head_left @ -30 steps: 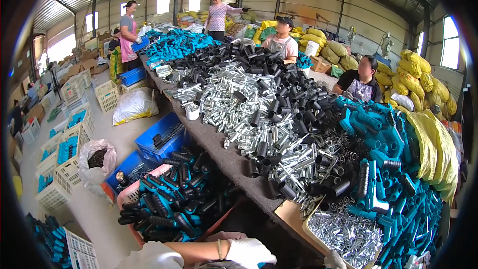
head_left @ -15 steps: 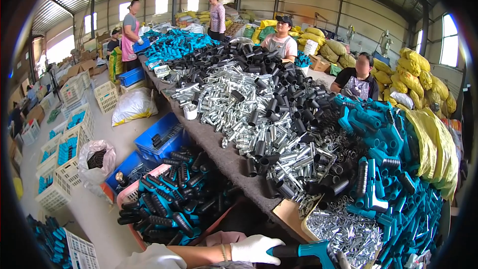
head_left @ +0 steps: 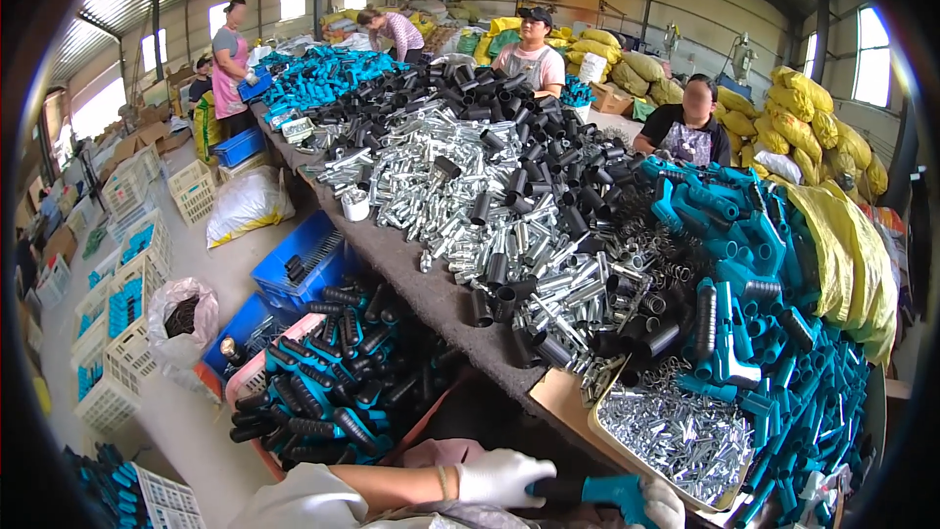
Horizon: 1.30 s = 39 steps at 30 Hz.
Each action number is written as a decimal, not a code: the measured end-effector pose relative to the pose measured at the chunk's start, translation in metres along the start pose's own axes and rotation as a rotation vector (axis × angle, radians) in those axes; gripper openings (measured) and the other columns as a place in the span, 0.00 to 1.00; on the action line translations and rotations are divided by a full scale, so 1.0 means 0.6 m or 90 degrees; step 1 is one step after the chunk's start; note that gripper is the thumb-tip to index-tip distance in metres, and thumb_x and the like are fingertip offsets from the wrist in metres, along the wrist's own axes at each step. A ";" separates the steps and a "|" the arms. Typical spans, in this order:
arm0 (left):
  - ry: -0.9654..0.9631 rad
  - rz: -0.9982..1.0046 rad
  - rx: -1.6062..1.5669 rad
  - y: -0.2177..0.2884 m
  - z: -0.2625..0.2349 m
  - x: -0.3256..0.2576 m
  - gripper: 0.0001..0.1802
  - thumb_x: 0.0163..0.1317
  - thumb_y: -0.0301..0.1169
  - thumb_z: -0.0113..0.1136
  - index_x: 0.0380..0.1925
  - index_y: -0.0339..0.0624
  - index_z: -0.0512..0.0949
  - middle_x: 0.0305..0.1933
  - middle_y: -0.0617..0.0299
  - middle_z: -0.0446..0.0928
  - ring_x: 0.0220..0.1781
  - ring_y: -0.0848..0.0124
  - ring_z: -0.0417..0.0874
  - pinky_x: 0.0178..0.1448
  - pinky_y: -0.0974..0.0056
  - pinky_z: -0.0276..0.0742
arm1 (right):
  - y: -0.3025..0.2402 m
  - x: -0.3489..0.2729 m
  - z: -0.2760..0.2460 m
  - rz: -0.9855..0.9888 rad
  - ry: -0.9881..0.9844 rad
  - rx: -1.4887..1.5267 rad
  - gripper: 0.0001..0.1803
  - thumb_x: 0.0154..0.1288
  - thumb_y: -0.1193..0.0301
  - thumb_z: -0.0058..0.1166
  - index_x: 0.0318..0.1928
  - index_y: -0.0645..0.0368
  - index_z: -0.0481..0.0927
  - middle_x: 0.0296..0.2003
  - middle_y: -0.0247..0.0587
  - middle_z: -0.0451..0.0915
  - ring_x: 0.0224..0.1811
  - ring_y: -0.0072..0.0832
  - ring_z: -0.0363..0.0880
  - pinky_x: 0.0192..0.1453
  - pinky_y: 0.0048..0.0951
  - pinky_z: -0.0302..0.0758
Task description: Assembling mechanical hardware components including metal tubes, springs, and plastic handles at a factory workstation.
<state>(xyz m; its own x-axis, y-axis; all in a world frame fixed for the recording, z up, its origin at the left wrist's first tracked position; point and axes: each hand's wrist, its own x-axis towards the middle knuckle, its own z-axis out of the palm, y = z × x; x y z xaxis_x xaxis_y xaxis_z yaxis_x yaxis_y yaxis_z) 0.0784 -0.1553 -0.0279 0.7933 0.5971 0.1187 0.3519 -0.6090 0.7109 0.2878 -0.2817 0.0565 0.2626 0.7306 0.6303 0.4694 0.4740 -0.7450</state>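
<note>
Your gloved left hand [head_left: 504, 479] grips the black end of a teal-and-black tool part [head_left: 607, 491] at the lower edge of the view, fingers closed around it, while your right hand [head_left: 663, 504] clasps its teal end. The part is held between your two hands, just off the desk's [head_left: 431, 299] near end. Its long axis runs nearly level from left to right, black end pointing to your left, teal end bending downward at the right.

Just beyond your right hand, a tray [head_left: 592, 423] of small silver pieces [head_left: 676, 436] stands between you and the heaped metal parts [head_left: 441, 186], with a cardboard sheet [head_left: 563, 402] beside it. Teal housings [head_left: 803, 411] bank up on your right. To your left, a pink crate [head_left: 245, 379] brims with black-and-teal pieces [head_left: 313, 392], a blue bin [head_left: 328, 284] behind it. Black tubes [head_left: 587, 176] spread along the desk's far side, where a person in dark sleeves [head_left: 690, 122] sits near yellow sacks [head_left: 842, 264].
</note>
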 end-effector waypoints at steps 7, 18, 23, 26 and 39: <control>0.067 0.221 0.036 0.005 -0.025 -0.019 0.24 0.52 0.39 0.69 0.49 0.44 0.76 0.39 0.55 0.81 0.35 0.54 0.85 0.38 0.55 0.82 | 0.043 -0.008 -0.024 0.255 0.074 0.170 0.31 0.75 0.52 0.42 0.44 0.76 0.79 0.48 0.60 0.83 0.50 0.45 0.84 0.60 0.39 0.78; -0.078 0.234 0.145 -0.001 -0.029 -0.047 0.08 0.57 0.32 0.55 0.36 0.42 0.77 0.28 0.53 0.78 0.27 0.53 0.84 0.30 0.51 0.79 | 0.049 0.038 -0.040 0.585 -0.396 -0.154 0.22 0.62 0.58 0.58 0.43 0.67 0.87 0.36 0.50 0.87 0.39 0.33 0.86 0.50 0.33 0.79; -0.154 0.201 0.335 0.009 -0.068 -0.024 0.04 0.59 0.32 0.54 0.32 0.47 0.76 0.25 0.58 0.77 0.26 0.60 0.84 0.28 0.56 0.80 | 0.093 -0.008 0.016 0.285 -0.467 -0.450 0.21 0.68 0.52 0.52 0.31 0.55 0.87 0.27 0.52 0.83 0.32 0.49 0.83 0.37 0.44 0.78; -0.071 0.279 0.330 0.005 -0.063 -0.004 0.05 0.60 0.36 0.55 0.32 0.51 0.77 0.24 0.64 0.74 0.27 0.66 0.81 0.28 0.61 0.76 | 0.087 -0.016 0.061 0.214 -0.475 -0.332 0.26 0.69 0.42 0.49 0.45 0.49 0.86 0.30 0.51 0.84 0.34 0.49 0.85 0.38 0.45 0.79; 0.572 -0.020 0.284 -0.123 -0.224 0.025 0.15 0.52 0.25 0.68 0.42 0.40 0.82 0.45 0.53 0.81 0.49 0.54 0.82 0.56 0.57 0.79 | 0.096 -0.054 0.042 0.552 -0.269 0.431 0.27 0.57 0.64 0.65 0.52 0.67 0.73 0.29 0.44 0.81 0.29 0.26 0.78 0.38 0.27 0.75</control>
<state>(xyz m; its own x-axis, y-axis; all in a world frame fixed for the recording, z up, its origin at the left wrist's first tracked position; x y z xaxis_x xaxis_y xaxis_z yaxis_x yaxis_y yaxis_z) -0.0024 -0.0313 0.0148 0.1756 0.6766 0.7151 0.6658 -0.6167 0.4200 0.2851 -0.2656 -0.0125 -0.0855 0.9815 -0.1710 -0.3053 -0.1892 -0.9333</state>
